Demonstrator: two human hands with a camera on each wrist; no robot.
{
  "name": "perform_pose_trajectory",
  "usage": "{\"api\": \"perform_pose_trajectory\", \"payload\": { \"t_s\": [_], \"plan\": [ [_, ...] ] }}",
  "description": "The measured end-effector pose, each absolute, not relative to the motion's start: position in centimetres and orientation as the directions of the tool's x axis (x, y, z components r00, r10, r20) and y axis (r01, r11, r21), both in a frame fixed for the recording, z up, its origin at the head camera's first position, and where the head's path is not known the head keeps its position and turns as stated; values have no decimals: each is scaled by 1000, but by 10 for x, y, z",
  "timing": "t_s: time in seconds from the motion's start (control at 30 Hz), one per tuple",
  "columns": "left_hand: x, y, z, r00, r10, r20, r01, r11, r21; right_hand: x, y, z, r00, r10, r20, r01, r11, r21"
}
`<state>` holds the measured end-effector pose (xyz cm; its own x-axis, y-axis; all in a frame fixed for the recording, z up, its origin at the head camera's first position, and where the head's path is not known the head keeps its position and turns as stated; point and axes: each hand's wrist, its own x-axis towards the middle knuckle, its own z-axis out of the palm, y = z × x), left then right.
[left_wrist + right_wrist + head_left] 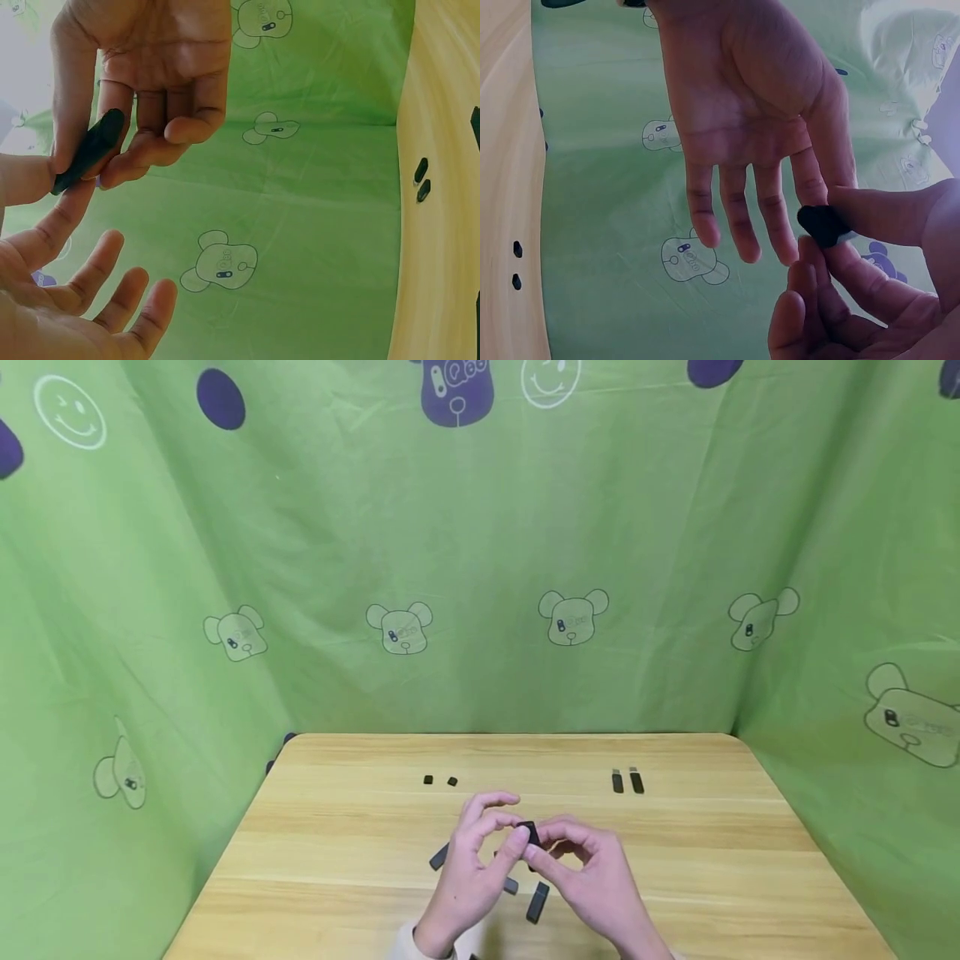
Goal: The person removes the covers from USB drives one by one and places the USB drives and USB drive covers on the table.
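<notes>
A black USB flash drive [529, 832] is up above the table, between both hands. My left hand [472, 877] pinches it with thumb and forefinger, the other fingers spread away. From the other side my right hand [592, 877] pinches it with thumb and forefinger, its other fingers bent. In the left wrist view the dark drive [90, 150] spans the two pinches. The right wrist view shows one rounded end of the drive [821, 225]; fingers cover the rest. I cannot tell whether its cap is apart from its body.
Beneath the hands lie several dark flash drives, one [537, 902] near the right wrist, another [439, 857] left of the left hand. Two small black caps [428, 780] sit at the back left. Two uncapped drives [618, 781] lie back right. Green curtain [480, 677] surrounds the wooden table [337, 877].
</notes>
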<state>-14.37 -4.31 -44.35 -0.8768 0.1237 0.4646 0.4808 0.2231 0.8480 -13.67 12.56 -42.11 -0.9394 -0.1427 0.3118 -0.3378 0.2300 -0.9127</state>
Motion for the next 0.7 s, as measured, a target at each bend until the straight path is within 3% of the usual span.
{"api": "perform_pose_trajectory", "payload": {
  "t_s": [0.2,0.47,0.7],
  "plan": [
    [-143,-43,-447,-878,106,467,479,206,854,-136,128,-421,-965,-180,191,-237,286,-929],
    [-142,-44,-448,-890,86,448,456,179,872,-134,127,-426,-933,-252,257,-324,278,-904],
    [-138,-43,-455,-923,68,378,384,161,909,-132,125,-435,-933,-275,233,-311,286,-906]
  ]
}}
